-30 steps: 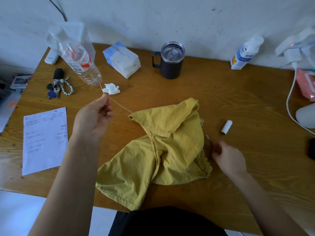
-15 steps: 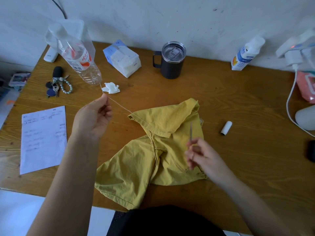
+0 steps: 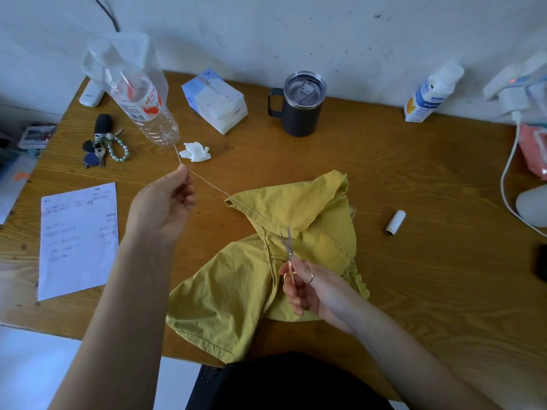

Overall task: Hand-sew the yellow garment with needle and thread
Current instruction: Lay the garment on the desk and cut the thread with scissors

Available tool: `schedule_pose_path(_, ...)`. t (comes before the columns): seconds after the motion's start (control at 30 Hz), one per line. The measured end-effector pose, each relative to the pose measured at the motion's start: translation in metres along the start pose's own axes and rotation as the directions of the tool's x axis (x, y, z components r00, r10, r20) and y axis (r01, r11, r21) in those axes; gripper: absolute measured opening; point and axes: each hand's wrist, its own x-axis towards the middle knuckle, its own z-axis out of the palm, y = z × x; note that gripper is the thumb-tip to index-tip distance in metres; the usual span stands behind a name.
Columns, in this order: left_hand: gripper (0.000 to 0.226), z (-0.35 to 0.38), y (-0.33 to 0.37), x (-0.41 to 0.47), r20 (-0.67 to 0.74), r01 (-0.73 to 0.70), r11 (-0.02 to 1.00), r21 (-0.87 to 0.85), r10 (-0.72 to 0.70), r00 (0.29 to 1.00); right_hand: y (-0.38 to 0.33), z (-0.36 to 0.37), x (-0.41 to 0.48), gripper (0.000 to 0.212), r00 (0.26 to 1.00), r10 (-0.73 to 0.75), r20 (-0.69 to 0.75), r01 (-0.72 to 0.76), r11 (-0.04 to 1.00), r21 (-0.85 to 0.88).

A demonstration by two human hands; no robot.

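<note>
Above the counter, the left hand pinched thin thread taut from the limp yellow garment, likely best held by its stitched edge, while the right hand gripped scissors.

1. Left forearm: bare. It enters from the lower left edge and rises toward the centre, with the wrist roughly in line with the arm.
2. Left hand: raised, back turned to the camera. Thumb and forefinger pinch a thread at their tips. The other fingers are loosely curled toward the palm.
3. Right forearm: bare. It enters from the lower right corner, angled up and to the left.
4. Right hand: nearer the body than the left. Its fingers are curled round the handles of small scissors, with one digit through a ring handle. The blades point away from the body.
5. The hands are well apart and do not touch.
</note>
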Motion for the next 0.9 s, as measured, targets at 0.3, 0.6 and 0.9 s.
schedule_pose_path(0.3,0.01,-0.004,0.002,0.003,0.003,0.001,1.0,-0.017,-0.001,1.0,-0.003,-0.001,0.013,0.04,0.998,-0.029,-0.065,0.031,0.999,0.029)
schedule_pose_path(0.6,0.01,-0.005,0.001,0.005,0.016,-0.005,1.0,-0.015,0.005,1.0,-0.007,-0.004,0.018,0.038,0.996,-0.058,-0.065,0.059,0.998,0.021)
schedule_pose_path(0.9,0.013,-0.002,0.0,0.003,0.021,-0.01,1.0,-0.016,0.011,1.0,-0.008,-0.004,0.017,0.029,0.993,-0.082,-0.084,0.081,0.997,-0.016)
